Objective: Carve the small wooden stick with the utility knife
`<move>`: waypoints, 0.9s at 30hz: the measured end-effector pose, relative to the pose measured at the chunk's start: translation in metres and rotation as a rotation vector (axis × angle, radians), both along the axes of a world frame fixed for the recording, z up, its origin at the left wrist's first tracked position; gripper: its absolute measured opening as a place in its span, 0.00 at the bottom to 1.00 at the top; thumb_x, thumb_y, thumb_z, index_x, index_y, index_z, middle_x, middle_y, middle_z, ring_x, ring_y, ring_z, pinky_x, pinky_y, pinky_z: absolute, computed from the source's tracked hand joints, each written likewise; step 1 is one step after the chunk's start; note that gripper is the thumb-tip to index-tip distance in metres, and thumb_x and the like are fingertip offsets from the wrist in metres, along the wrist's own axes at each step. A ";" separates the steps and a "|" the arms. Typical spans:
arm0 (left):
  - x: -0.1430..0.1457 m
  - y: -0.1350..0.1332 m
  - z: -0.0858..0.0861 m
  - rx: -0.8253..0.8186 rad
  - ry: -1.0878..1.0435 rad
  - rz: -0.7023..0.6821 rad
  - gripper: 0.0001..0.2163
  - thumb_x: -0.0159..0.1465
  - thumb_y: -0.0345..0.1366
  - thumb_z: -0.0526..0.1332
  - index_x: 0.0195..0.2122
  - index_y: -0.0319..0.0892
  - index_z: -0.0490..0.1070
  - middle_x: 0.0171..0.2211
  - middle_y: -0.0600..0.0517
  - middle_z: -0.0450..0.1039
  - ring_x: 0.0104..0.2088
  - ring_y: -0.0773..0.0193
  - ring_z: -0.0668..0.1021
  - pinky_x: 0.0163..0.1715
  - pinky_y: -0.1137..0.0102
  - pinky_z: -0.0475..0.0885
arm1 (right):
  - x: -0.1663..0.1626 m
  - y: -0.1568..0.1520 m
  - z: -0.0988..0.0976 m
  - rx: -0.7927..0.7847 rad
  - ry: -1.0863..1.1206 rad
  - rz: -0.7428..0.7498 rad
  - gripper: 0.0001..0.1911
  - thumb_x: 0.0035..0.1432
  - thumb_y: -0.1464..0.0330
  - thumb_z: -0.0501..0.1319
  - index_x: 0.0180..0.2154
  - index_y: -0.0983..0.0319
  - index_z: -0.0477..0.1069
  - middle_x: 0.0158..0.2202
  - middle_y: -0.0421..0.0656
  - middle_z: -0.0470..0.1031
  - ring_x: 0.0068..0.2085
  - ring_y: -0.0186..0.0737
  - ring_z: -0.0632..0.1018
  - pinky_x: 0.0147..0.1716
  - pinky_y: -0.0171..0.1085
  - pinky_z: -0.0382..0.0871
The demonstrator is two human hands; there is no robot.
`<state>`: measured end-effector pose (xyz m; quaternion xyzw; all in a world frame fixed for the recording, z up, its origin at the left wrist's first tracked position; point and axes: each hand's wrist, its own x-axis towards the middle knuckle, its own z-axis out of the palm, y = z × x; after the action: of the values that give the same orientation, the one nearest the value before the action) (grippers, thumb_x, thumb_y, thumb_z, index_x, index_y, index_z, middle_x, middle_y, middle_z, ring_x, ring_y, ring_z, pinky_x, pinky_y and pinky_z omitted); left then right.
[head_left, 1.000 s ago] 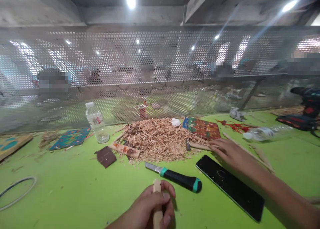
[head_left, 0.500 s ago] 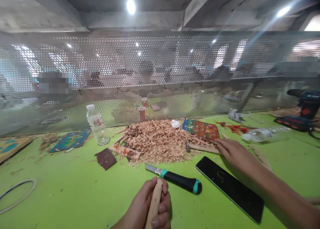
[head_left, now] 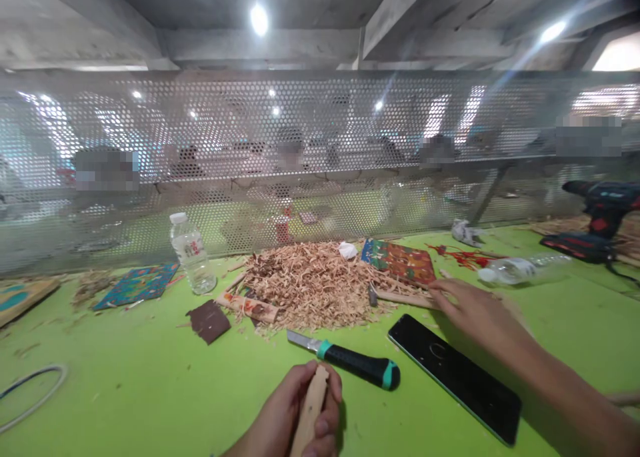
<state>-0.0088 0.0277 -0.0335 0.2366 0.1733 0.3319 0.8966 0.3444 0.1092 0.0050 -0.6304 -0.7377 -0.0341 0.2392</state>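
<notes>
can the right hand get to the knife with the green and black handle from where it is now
Probably yes. The right hand rests by the wooden stick at the shavings pile; the knife lies in the open on the green table, with only the flat phone between.

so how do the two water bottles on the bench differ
The left water bottle stands upright near the perforated metal screen, while the right water bottle lies on its side. The upright one shows a red-printed label; on the lying one no label can be made out. The upright one sits left of the pile of wood shavings, the other right of it, beyond the right hand. Both are clear plastic with white caps.
</notes>
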 end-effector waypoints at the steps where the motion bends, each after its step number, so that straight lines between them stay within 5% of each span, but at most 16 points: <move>1: 0.000 0.000 0.000 0.003 0.010 0.002 0.17 0.70 0.51 0.63 0.36 0.42 0.78 0.20 0.59 0.65 0.13 0.74 0.59 0.16 0.74 0.54 | -0.019 -0.008 0.003 -0.029 -0.004 0.053 0.10 0.75 0.63 0.66 0.54 0.59 0.79 0.55 0.47 0.83 0.49 0.48 0.85 0.50 0.52 0.82; 5: 0.001 -0.001 0.002 0.008 0.059 0.012 0.18 0.70 0.53 0.66 0.42 0.40 0.79 0.22 0.60 0.66 0.14 0.75 0.60 0.17 0.75 0.58 | -0.100 -0.045 -0.001 -0.162 -0.034 0.412 0.17 0.73 0.60 0.68 0.58 0.59 0.77 0.60 0.49 0.80 0.58 0.55 0.82 0.57 0.59 0.78; 8: 0.000 -0.004 0.004 0.014 0.100 0.029 0.21 0.69 0.56 0.67 0.47 0.41 0.79 0.23 0.60 0.68 0.14 0.76 0.61 0.17 0.76 0.60 | -0.129 -0.059 -0.009 -0.236 -0.041 0.522 0.09 0.73 0.64 0.69 0.50 0.60 0.80 0.48 0.44 0.83 0.48 0.48 0.84 0.49 0.51 0.81; 13: -0.002 -0.006 0.007 0.022 0.138 0.030 0.23 0.75 0.56 0.56 0.49 0.41 0.79 0.22 0.59 0.68 0.11 0.75 0.60 0.11 0.75 0.50 | -0.116 -0.059 -0.004 -0.213 0.048 0.392 0.11 0.76 0.67 0.59 0.55 0.63 0.74 0.52 0.53 0.82 0.53 0.55 0.83 0.55 0.57 0.79; 18: -0.003 -0.005 0.011 -0.014 0.145 0.021 0.16 0.70 0.48 0.59 0.47 0.42 0.78 0.22 0.58 0.67 0.13 0.75 0.57 0.12 0.76 0.51 | -0.099 -0.062 0.009 -0.237 0.156 0.235 0.18 0.74 0.63 0.53 0.61 0.61 0.65 0.51 0.57 0.86 0.49 0.58 0.89 0.44 0.49 0.85; 22: -0.001 -0.006 0.016 0.028 0.200 0.056 0.18 0.57 0.33 0.65 0.51 0.40 0.76 0.23 0.57 0.70 0.15 0.74 0.62 0.16 0.77 0.59 | -0.096 -0.067 0.009 -0.234 0.141 0.268 0.29 0.69 0.65 0.52 0.67 0.65 0.62 0.63 0.65 0.80 0.60 0.66 0.83 0.55 0.60 0.79; 27: 0.001 -0.008 0.019 0.099 0.288 0.064 0.23 0.65 0.36 0.62 0.61 0.40 0.70 0.23 0.58 0.71 0.13 0.73 0.64 0.13 0.78 0.57 | -0.100 -0.071 0.010 -0.269 0.135 0.366 0.25 0.74 0.61 0.51 0.63 0.67 0.70 0.60 0.65 0.82 0.57 0.66 0.85 0.54 0.62 0.78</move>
<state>-0.0074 0.0198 -0.0144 0.3202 0.2907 0.3309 0.8388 0.2447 0.0381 0.0154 -0.5131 -0.8199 0.1508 0.2042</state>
